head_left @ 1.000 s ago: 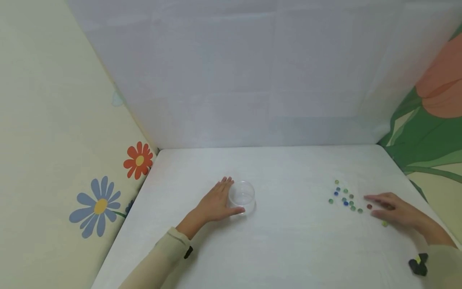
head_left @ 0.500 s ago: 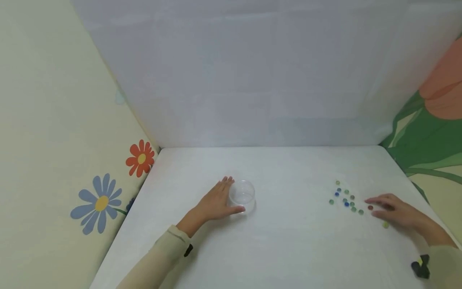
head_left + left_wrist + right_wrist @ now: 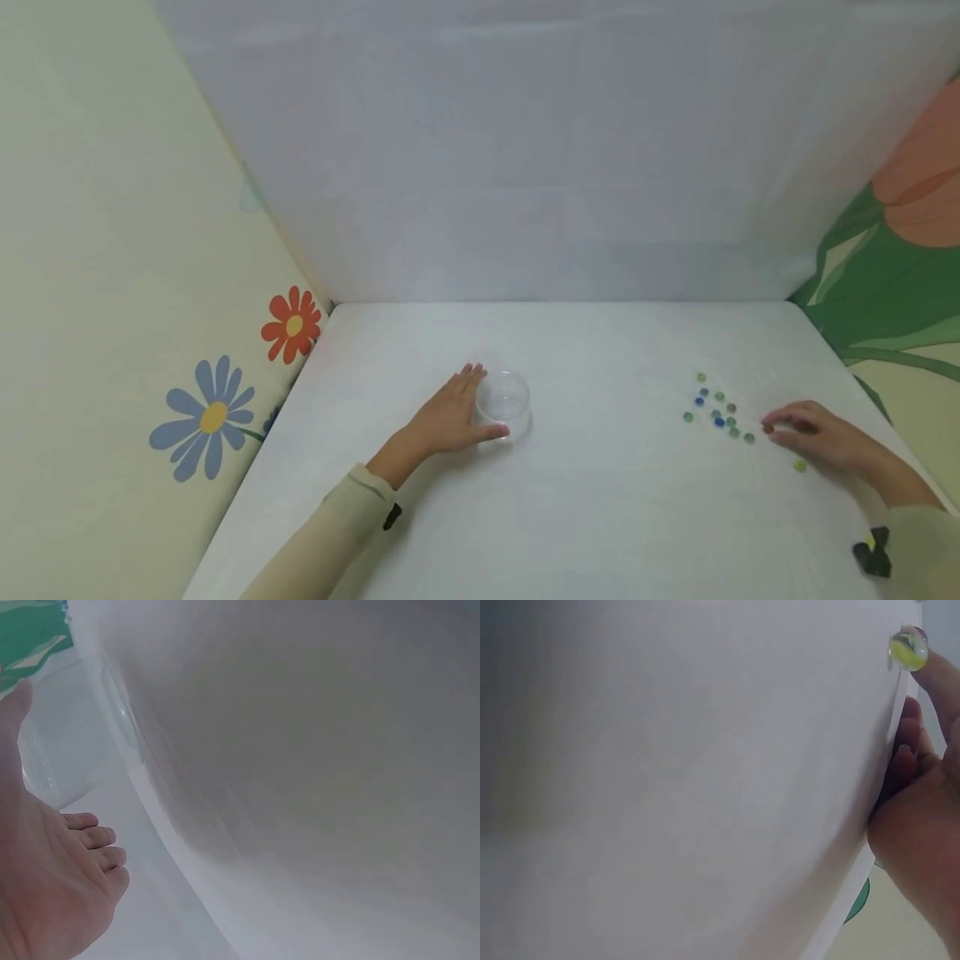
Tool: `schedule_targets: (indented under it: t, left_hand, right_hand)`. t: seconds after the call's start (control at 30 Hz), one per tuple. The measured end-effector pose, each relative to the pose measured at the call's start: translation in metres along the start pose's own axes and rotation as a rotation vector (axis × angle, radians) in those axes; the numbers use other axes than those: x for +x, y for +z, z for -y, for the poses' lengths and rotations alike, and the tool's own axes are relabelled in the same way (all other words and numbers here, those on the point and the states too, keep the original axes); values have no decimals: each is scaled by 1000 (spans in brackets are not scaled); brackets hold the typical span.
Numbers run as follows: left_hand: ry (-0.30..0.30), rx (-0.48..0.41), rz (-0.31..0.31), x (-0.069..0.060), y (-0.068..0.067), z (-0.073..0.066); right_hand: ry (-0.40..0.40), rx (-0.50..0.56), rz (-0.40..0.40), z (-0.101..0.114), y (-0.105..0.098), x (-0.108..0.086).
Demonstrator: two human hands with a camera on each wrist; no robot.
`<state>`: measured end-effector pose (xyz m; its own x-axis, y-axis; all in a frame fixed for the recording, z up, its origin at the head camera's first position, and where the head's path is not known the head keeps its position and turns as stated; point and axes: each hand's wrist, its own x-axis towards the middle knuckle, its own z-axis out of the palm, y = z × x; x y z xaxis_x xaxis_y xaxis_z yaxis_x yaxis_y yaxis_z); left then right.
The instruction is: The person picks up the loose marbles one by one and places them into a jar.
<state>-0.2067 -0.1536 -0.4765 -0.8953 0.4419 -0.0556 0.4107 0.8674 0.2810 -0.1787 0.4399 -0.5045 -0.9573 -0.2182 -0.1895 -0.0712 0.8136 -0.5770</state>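
Note:
A clear round container [image 3: 503,402] stands on the white table, empty as far as I can see. My left hand [image 3: 448,417] rests at its left side, thumb in front and fingers behind; in the left wrist view the container [image 3: 75,735] is beside the thumb of the hand [image 3: 52,877]. At the right, my right hand [image 3: 821,437] pinches a dark red marble [image 3: 768,428] between thumb and forefinger. A yellow marble [image 3: 799,466] lies just below that hand; the right wrist view has this marble [image 3: 909,651] in front of the thumb of the hand [image 3: 922,802].
Several green, blue and brownish marbles lie loosely grouped left of my right hand, among them a blue one [image 3: 719,422] and a green one [image 3: 688,417]. A white backdrop [image 3: 555,167] rises behind the table [image 3: 600,517], with flower-patterned walls on both sides.
My right thumb and forefinger have closed on the dark red marble, which lay between them on the table before. My left hand and the container have stayed in place.

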Motion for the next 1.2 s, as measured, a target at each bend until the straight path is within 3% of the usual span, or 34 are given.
schedule_targets:
  t: [0.33, 0.5, 1.2]
  left_hand:
    - [-11, -25, 0, 0, 1, -2]
    - [-12, -23, 6, 1, 1, -4]
    - [-13, -25, 2, 1, 1, 0]
  right_hand:
    - [11, 14, -4, 3, -6, -1]
    - [27, -21, -55, 6, -8, -2]
    - [-43, 31, -165, 72, 14, 2]
